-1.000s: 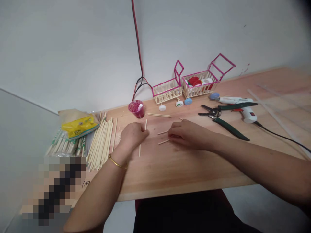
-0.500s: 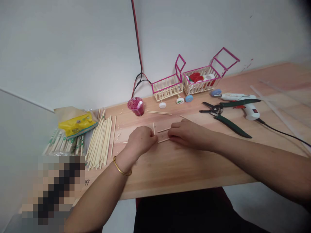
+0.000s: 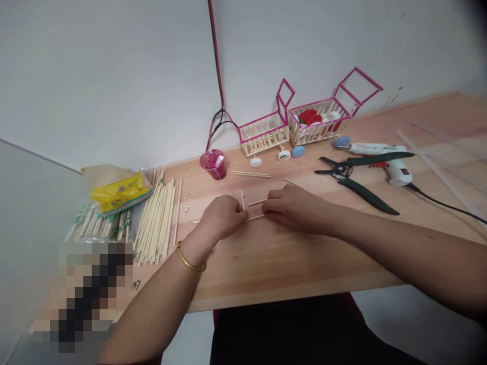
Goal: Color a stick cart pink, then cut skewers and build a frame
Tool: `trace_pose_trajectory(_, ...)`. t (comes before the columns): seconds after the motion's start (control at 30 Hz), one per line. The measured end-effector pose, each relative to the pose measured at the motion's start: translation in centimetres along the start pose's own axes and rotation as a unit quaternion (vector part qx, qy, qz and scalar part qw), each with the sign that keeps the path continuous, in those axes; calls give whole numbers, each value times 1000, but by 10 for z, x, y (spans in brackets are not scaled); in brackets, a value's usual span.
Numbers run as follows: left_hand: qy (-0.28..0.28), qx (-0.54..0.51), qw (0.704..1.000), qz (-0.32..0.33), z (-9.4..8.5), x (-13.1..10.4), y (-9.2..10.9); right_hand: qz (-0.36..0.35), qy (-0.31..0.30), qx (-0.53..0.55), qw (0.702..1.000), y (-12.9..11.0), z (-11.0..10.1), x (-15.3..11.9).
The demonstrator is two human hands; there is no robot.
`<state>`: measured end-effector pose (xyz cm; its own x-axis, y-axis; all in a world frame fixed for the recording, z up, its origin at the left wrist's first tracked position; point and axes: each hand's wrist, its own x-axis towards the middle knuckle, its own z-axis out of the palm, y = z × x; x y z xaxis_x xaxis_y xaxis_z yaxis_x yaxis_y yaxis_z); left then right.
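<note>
My left hand point(image 3: 224, 215), a gold bangle at its wrist, is closed in a pinch on a short wooden stick point(image 3: 242, 198) that points away from me. To its right, my right hand point(image 3: 287, 207) curls over the near ends of two more short sticks, an upper stick point(image 3: 257, 202) and a lower stick point(image 3: 254, 218), both lying roughly sideways. The lower one reaches close to my left fingertips; whether they touch I cannot tell. Another stick point(image 3: 292, 182) shows just behind my right hand. My fingers hide parts of these pieces.
Loose sticks point(image 3: 155, 223) and a yellow packet point(image 3: 119, 195) lie left. Behind stand a pink-stained cup point(image 3: 213, 165), a small stick cart point(image 3: 264, 134) and a larger cart point(image 3: 319, 121) holding bottle caps. Green-handled pliers point(image 3: 365, 192) and a corded glue gun point(image 3: 399, 172) lie right.
The view has shifted slightly. Both hands stay almost in place, and the stick by my left hand tilts a little differently. Nothing is visibly picked up or let go.
</note>
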<state>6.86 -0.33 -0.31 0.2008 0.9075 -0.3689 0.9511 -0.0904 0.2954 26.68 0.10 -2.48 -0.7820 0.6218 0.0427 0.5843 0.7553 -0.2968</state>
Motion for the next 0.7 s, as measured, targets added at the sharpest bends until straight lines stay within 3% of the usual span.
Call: trace_pose_trajectory(0.7, 5, 12, 1000, 1, 1, 1, 0, 20, -30, -7, 999, -6, -5, 1)
